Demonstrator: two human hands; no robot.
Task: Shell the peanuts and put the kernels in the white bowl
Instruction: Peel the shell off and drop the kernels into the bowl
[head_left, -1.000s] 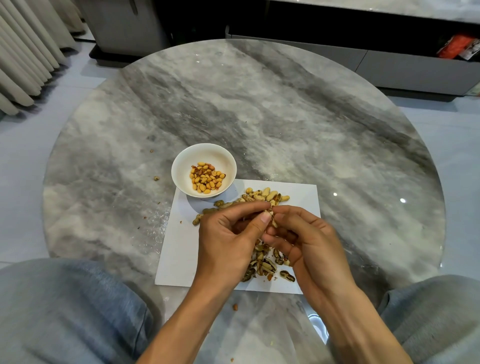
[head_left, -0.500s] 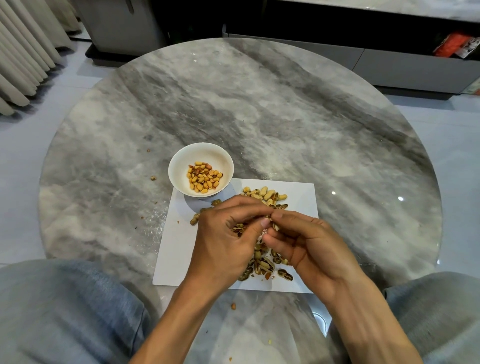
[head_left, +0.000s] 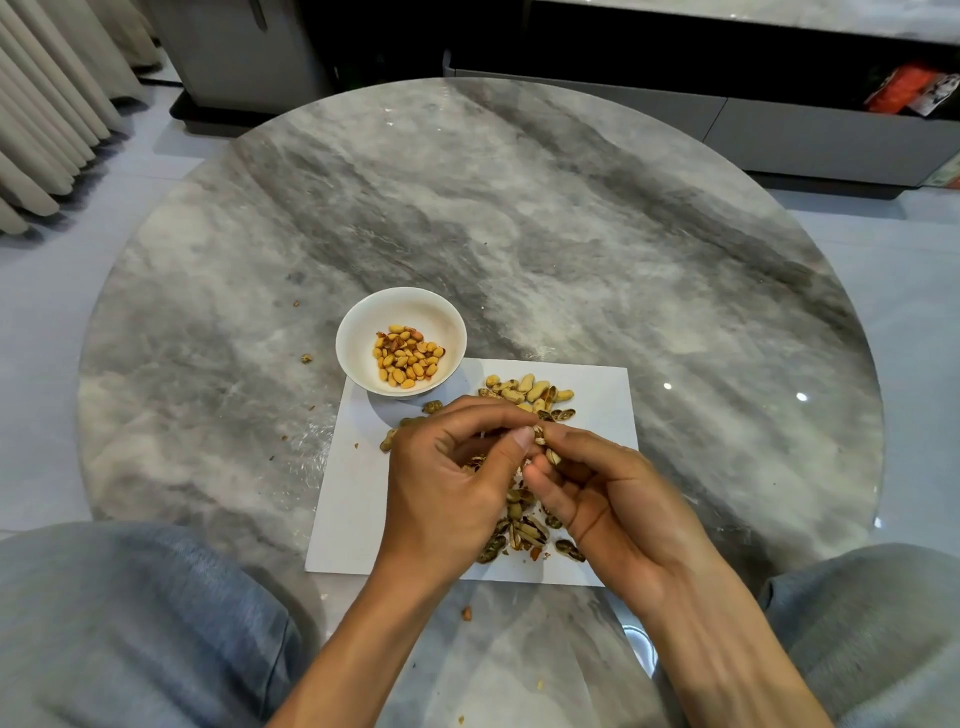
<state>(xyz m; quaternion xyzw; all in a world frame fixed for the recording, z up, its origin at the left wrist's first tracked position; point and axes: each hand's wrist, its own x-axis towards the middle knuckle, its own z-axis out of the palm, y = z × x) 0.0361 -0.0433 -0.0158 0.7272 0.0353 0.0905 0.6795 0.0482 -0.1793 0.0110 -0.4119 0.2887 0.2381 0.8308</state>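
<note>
While pinched by left hand (head_left: 447, 483) and right hand (head_left: 618, 499) | peanut (head_left: 543, 441) above paper (head_left: 353, 499) middle | risk: kernel flicking onto table (head_left: 623, 234), missing bowl (head_left: 358, 332)

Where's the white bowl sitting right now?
In the head view, the white bowl sits left of centre on the marble table, overlapping the paper sheet's far-left corner, just beyond the left hand.

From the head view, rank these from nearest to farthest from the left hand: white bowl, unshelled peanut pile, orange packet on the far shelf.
From the left hand:
1. Unshelled peanut pile, just beyond the fingertips, on the paper.
2. White bowl, ahead and slightly left.
3. Orange packet, far right, beyond the table.
</note>
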